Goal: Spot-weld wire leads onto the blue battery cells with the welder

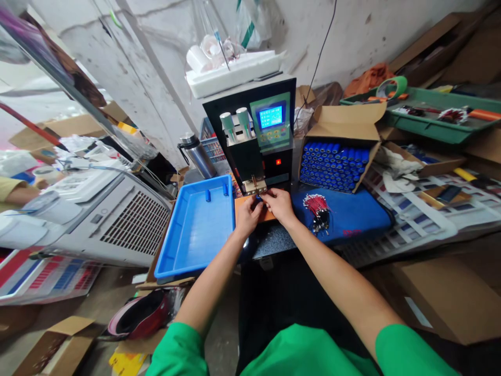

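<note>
My left hand (249, 213) and my right hand (278, 204) meet under the electrode tips of a black spot welder (253, 162). Between them a little of a blue battery cell (258, 197) shows, pinched by my left hand's fingers. My right hand's fingertips are closed at the cell's end, and whatever they pinch is too small to make out. Both hands are over an orange pad (243, 202). On the right, a bundle of red and black wire leads (318, 209) lies on a blue cloth (352, 216).
A blue tray (195, 230) with two blue cells stands on the left. Behind the leads, an open cardboard box (344, 122) holds many stacked blue cells. A steel flask (199, 156), a green tray (442, 125) and a grey air cooler (129, 214) surround the bench. Another person's arm (18, 192) shows far left.
</note>
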`<state>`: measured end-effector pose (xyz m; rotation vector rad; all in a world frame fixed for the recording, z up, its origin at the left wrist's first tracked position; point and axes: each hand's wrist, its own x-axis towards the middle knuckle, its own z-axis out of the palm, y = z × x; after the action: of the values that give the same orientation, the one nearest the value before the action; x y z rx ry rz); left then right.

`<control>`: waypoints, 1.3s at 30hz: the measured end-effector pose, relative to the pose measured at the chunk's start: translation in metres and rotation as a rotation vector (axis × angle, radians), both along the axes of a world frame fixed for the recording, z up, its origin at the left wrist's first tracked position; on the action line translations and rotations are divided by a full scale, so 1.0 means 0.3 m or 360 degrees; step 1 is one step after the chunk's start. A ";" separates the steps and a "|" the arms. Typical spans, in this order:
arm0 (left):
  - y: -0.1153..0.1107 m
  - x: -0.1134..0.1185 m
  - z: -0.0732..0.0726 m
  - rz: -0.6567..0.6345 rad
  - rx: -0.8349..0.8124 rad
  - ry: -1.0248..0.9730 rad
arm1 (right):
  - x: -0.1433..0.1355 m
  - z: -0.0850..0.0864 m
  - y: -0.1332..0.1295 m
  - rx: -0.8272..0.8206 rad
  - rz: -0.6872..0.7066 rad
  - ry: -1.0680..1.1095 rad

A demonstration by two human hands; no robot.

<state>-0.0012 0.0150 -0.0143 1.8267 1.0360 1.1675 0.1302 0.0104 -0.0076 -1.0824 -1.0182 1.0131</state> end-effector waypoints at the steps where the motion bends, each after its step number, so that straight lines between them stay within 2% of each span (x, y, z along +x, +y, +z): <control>1: -0.001 0.000 0.002 -0.0002 -0.0006 0.0000 | 0.000 0.001 -0.001 -0.0004 0.0000 -0.0005; 9: 0.003 -0.004 -0.006 0.0013 -0.0038 0.0021 | -0.002 -0.001 -0.002 -0.0026 -0.0002 -0.0009; 25: 0.009 -0.007 -0.024 0.0020 0.0056 0.0022 | -0.005 0.002 -0.009 -0.0047 0.0031 0.0074; 39: -0.001 -0.007 -0.008 -0.0009 0.0023 0.0008 | -0.004 0.003 -0.020 -0.0045 0.0004 0.0045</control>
<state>-0.0031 0.0146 -0.0168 1.8437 1.0272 1.1702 0.1290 0.0044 -0.0066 -1.0875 -0.9850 1.0449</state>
